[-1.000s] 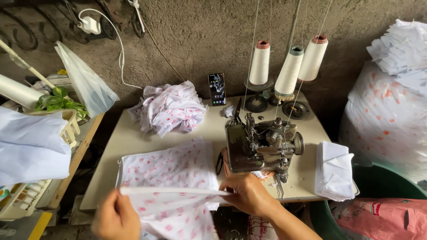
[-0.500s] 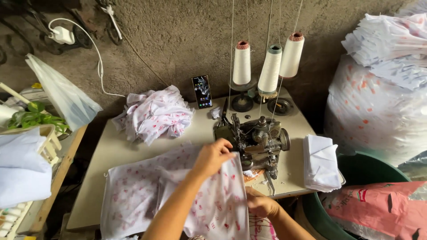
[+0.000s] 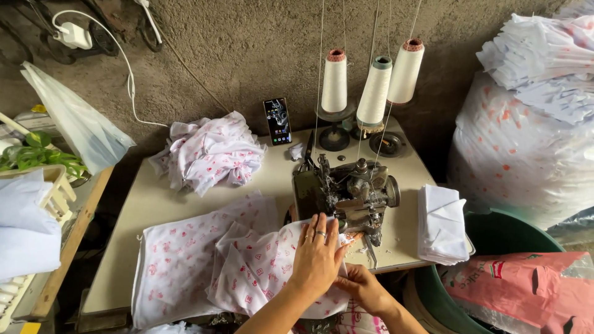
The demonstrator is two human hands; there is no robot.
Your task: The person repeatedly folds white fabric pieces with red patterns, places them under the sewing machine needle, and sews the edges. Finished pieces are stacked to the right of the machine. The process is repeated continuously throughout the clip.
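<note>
The left hand [image 3: 317, 255] lies flat, fingers spread, on soft crumpled printed cotton [image 3: 260, 269] beside the metal sewing machine [image 3: 346, 195] — the right hand [image 3: 364, 287] pinches the fabric's edge underneath.

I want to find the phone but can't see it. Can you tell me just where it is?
Start at the sewing machine in the middle of the table. Look behind it to the rough wall, left of the three thread cones. The phone leans there upright, beside the crumpled cloth pile: the only dark, flat, shiny thing around.

Both forearms are bare of sleeves; the left hand [image 3: 317, 256] wears two finger rings.
</note>
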